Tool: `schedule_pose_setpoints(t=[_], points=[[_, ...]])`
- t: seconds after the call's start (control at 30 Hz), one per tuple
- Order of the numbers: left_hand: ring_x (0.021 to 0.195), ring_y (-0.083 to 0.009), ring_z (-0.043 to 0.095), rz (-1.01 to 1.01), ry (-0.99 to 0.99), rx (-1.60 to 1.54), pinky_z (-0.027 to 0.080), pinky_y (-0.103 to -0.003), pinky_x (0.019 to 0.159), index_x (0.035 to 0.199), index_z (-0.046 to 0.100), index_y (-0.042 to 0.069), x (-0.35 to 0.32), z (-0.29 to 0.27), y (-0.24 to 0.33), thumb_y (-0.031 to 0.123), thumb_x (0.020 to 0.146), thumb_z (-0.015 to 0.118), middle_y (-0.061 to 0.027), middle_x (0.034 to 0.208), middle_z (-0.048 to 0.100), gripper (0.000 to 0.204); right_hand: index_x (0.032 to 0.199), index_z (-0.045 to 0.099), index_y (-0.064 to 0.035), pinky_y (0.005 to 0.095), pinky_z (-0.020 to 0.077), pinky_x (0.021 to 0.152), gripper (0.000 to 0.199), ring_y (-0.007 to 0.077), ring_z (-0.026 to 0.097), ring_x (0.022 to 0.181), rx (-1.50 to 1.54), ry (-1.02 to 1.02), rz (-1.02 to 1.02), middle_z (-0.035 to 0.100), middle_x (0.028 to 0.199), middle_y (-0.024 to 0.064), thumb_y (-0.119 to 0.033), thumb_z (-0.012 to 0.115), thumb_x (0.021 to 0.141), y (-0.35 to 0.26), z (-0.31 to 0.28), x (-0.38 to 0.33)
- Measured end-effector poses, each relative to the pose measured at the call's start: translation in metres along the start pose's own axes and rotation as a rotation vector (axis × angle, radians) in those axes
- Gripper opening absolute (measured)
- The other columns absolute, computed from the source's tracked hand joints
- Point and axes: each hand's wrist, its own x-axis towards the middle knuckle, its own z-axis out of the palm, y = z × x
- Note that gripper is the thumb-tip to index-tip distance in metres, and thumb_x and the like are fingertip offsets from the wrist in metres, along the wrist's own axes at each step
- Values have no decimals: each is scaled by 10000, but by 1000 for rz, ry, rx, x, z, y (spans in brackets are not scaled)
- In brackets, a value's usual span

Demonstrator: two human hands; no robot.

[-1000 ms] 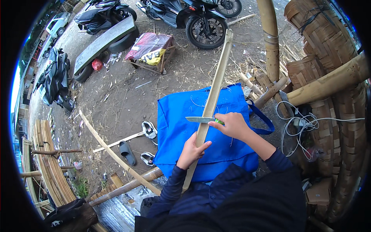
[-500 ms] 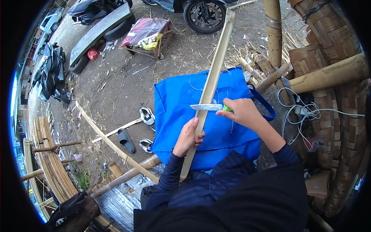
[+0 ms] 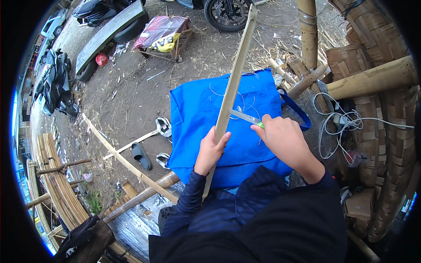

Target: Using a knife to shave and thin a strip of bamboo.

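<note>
A long split bamboo strip slants up and away from my lap, over a blue cloth spread across my legs. My left hand is wrapped round its lower part. In my right hand is a knife with a green handle, mostly covered by my fingers. The blade's tip lies at the strip's right edge, just above my left hand. Thin curled shavings rest on the cloth near the blade.
Another long bamboo strip lies at the left, near a grey slipper and a pair of shoes. Bundled strips lean farther left. Bamboo posts and a white cable stand at the right. A motorcycle wheel is ahead.
The knife has moved from lying across the strip to its right edge, with the blade now angled. The strip has turned more onto its edge. My right hand has come nearer to me.
</note>
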Motion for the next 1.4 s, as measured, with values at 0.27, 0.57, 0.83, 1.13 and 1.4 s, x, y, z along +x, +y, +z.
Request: schedule_pose_setpoints(t=[0.27, 0.57, 0.83, 1.13, 1.4], points=[[495, -67, 467, 124, 26, 201, 389, -256, 445, 998, 520, 9, -2, 1, 7, 258, 810, 697, -21, 610, 501, 359, 778, 561, -1, 407, 491, 501, 391, 322, 617, 562, 16, -80, -28, 597, 600, 156, -365, 501, 909, -3, 16, 1], [566, -88, 479, 190, 32, 263, 413, -281, 497, 1026, 515, -5, -1, 2, 0, 241, 782, 722, -45, 680, 520, 404, 798, 552, 5, 398, 487, 482, 398, 321, 613, 548, 3, -3, -41, 588, 576, 155, -373, 499, 911, 6, 15, 6], [518, -61, 474, 106, -5, 185, 383, -241, 438, 1033, 521, 10, -2, -1, 7, 237, 786, 723, -32, 691, 532, 392, 806, 523, -11, 406, 484, 501, 378, 314, 612, 554, 50, -29, -9, 587, 577, 139, -377, 509, 904, 14, 33, 1], [455, -37, 411, -41, -130, -95, 322, -188, 388, 1090, 466, 63, -4, -7, 12, 199, 851, 653, 35, 615, 433, 332, 865, 462, -55, 454, 457, 541, 277, 359, 600, 624, 205, -4, -29, 596, 634, 146, -315, 557, 879, 33, 38, 4], [450, -26, 360, -177, -266, -282, 282, -175, 395, 1031, 446, 104, -7, -7, 15, 222, 889, 606, 47, 598, 384, 244, 837, 452, -43, 424, 457, 495, 229, 340, 593, 573, 145, 136, -169, 573, 602, 145, -213, 606, 836, 33, 61, 11]])
